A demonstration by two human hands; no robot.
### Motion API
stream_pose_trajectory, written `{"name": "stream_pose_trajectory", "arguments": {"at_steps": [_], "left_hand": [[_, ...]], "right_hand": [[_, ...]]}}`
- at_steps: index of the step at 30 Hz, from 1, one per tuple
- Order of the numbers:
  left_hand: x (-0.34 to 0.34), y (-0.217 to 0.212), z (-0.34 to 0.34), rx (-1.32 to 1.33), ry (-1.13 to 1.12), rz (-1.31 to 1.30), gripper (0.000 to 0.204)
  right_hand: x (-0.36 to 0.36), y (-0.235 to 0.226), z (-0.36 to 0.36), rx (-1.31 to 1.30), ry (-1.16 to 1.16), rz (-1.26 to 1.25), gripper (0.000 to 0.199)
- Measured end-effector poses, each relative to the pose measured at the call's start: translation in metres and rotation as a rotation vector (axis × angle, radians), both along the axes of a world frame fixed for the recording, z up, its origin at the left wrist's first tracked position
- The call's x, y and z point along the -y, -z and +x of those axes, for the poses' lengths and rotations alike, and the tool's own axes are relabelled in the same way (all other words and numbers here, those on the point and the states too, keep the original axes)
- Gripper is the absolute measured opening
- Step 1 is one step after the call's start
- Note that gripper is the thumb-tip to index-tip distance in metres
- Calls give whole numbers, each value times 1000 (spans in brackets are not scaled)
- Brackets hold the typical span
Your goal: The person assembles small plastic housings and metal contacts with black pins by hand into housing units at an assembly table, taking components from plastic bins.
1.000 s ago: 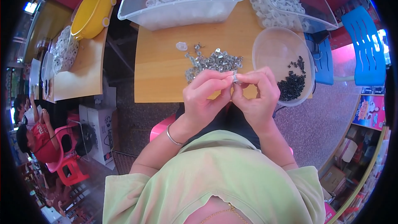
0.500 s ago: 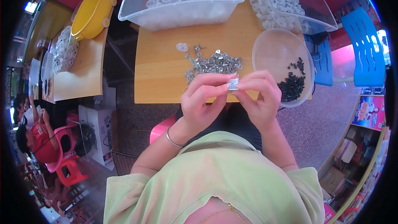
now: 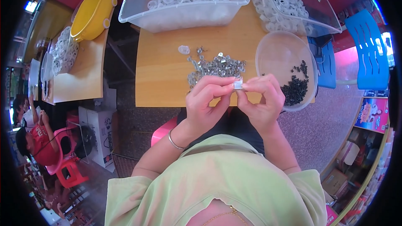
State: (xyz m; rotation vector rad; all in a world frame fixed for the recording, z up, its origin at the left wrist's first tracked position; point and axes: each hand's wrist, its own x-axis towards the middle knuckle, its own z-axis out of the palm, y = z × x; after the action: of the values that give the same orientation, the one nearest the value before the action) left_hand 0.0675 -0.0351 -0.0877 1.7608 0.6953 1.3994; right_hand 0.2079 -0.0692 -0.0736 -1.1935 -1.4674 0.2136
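Observation:
Between my fingertips is a small white plastic part (image 3: 238,84), held just above the table's near edge. My left hand (image 3: 209,100) pinches it from the left, thumb and forefinger together. From the other side my right hand (image 3: 263,98) grips it the same way. Fingertips cover much of the part, so its full shape is hidden. Just beyond my hands lies a pile of small shiny metal pieces (image 3: 220,65). Beside my right hand, a round translucent tray (image 3: 278,44) holds small black pieces (image 3: 295,90). A single white plastic piece (image 3: 184,50) lies by the pile.
A large clear bin (image 3: 184,16) of white plastic parts stands at the table's far side, another clear bin (image 3: 322,24) to its right. On a side table at left are a yellow basin (image 3: 90,16) and more white parts (image 3: 65,52). Blue chairs (image 3: 368,54) stand at right.
Both hands stay together on the white part, which has tilted and shifted slightly right and up. The whole view has moved a little.

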Motion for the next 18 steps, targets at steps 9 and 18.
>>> {"name": "stream_pose_trajectory", "arguments": {"at_steps": [9,18], "left_hand": [[-7,8,3,11,4,-29,22],[-63,20,-25,-295,-136,34,26]], "right_hand": [[-11,-6,18,55,-127,-167,20],[-63,-46,88,72,130,-178,10]]}}
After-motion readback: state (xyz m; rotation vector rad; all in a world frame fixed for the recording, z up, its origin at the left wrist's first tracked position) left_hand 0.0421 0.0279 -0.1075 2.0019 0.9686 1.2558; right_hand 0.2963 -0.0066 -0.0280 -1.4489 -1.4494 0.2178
